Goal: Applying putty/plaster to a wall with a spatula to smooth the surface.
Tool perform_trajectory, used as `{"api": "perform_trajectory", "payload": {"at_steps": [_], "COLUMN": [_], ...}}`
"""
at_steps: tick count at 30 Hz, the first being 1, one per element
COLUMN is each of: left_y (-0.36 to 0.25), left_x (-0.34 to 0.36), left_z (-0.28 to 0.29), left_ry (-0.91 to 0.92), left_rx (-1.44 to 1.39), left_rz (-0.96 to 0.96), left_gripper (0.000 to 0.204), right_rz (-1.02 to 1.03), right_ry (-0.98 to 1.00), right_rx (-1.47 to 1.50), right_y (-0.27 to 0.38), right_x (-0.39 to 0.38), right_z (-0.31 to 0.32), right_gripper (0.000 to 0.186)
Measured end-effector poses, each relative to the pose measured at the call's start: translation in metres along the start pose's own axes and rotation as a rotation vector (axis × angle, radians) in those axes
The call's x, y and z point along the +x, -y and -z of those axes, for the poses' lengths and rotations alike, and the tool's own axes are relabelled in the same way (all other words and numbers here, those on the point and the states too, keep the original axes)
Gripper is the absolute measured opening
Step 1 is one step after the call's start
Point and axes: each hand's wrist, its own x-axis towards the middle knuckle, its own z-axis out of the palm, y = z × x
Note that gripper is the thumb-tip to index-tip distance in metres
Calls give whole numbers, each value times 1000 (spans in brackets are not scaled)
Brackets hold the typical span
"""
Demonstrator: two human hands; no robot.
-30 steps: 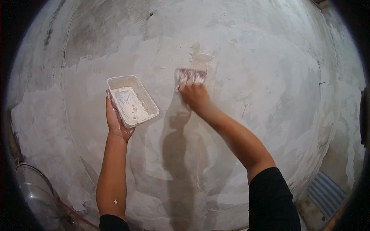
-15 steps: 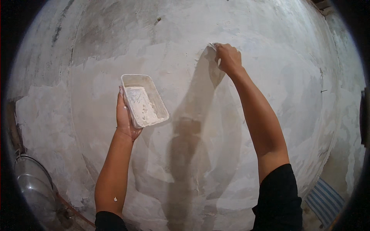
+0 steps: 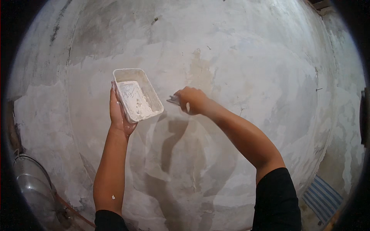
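My left hand [image 3: 118, 115] grips a white rectangular plastic tray [image 3: 135, 94] from below, held up in front of a grey plastered wall [image 3: 239, 61]. White putty coats the tray's inside. My right hand [image 3: 191, 101] is closed around a putty knife [image 3: 174, 101], whose metal blade sticks out to the left, just right of the tray's lower corner. The blade is close to the wall; I cannot tell whether it touches. A fresh pale streak of putty [image 3: 200, 73] runs up the wall above my right hand.
The wall is patchy, with lighter filled areas and darker bare cement. A clear plastic bucket [image 3: 32, 184] stands at the lower left. A blue-and-white striped cloth or sack [image 3: 322, 198] lies at the lower right.
My right hand came down from high on the wall and moved left, next to the tray. The tray has risen and tilted slightly.
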Motion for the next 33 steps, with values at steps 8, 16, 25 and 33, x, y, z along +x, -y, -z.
{"api": "perform_trajectory", "payload": {"at_steps": [8, 16, 25, 33], "left_y": [-1, 4, -3, -4], "left_x": [4, 8, 9, 21], "left_z": [3, -5, 2, 11], "left_ry": [67, -42, -37, 42], "left_rx": [30, 73, 45, -19], "left_rz": [24, 15, 47, 182], "left_gripper": [62, 64, 62, 64], "right_rz": [-94, -360, -200, -223], "right_ry": [-628, -391, -104, -548], "right_rx": [-43, -146, 269, 882], "right_y": [-103, -81, 7, -42], "right_x": [-9, -20, -15, 22], "right_z": [81, 42, -10, 46], "right_gripper": [20, 35, 27, 31]}}
